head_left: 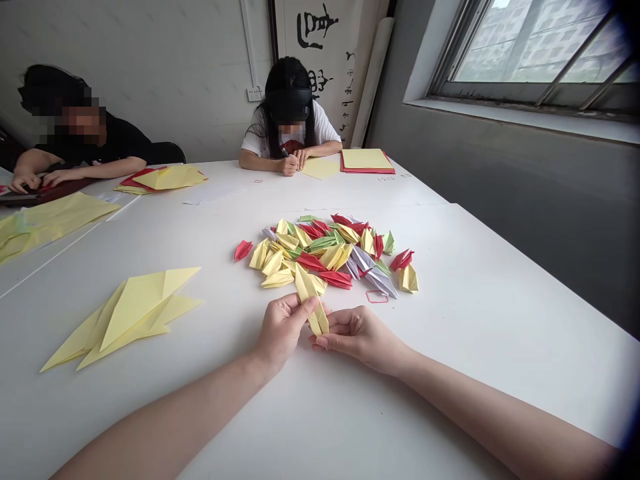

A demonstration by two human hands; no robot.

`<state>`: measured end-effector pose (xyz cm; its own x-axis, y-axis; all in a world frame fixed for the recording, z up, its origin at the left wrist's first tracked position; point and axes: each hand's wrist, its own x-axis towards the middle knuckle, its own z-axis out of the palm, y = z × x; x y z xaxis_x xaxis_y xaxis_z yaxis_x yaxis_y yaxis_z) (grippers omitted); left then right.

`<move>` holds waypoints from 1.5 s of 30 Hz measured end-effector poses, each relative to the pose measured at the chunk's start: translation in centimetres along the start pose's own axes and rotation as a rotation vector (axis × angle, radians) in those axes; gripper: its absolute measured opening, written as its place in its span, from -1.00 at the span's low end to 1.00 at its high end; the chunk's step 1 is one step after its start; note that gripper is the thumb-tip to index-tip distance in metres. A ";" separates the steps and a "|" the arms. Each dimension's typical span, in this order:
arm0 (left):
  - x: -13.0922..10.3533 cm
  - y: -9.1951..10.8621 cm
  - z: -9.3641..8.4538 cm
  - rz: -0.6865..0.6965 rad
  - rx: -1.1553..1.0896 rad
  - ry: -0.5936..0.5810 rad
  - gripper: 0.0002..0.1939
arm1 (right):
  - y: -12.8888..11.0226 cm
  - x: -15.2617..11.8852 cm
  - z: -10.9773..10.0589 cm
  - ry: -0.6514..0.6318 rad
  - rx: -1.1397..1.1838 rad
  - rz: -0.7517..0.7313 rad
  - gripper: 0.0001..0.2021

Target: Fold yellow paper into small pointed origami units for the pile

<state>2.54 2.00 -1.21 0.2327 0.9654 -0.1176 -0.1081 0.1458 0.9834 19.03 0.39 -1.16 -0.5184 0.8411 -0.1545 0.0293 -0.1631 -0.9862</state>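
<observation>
1. Left hand (285, 327) clamped on folded yellow strip (306, 283) at mid-length; right hand (363, 337) pinches its near end.
2. Strip sits at near side of multicoloured pile (330, 255); far tip overlaps pile in view.
3. Yellow sheets (133, 313) lie left, well apart from left hand; tabletop (310, 427) between.
4. Right table edge (545, 270) well apart from right hand.

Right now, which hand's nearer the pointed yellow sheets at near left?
Left. The left hand, gripping a folded yellow piece, is right of the pointed yellow sheets, not touching them; the right hand is farther right, at the piece's lower end.
</observation>
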 end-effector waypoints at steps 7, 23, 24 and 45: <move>0.2 0.1 -0.3 -0.030 -0.016 -0.117 -0.63 | -0.8 -0.1 0.1 -0.012 0.044 0.018 -0.56; -0.1 0.0 -0.1 0.004 0.045 -0.065 -0.65 | -0.4 0.4 0.0 -0.016 -0.022 0.089 -0.69; -0.1 0.1 -0.1 -0.007 0.034 -0.062 -0.64 | -0.4 0.3 0.0 -0.033 -0.068 0.081 -0.70; -0.2 1.4 -1.1 -0.123 0.073 -0.486 -0.61 | 0.3 0.0 -0.7 0.051 0.271 -0.019 -0.68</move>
<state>1.24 2.23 0.04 0.6640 0.7275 -0.1727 0.0127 0.2200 0.9754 19.68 0.71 -1.54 -0.4724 0.8692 -0.1457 -0.2135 -0.2733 -0.9379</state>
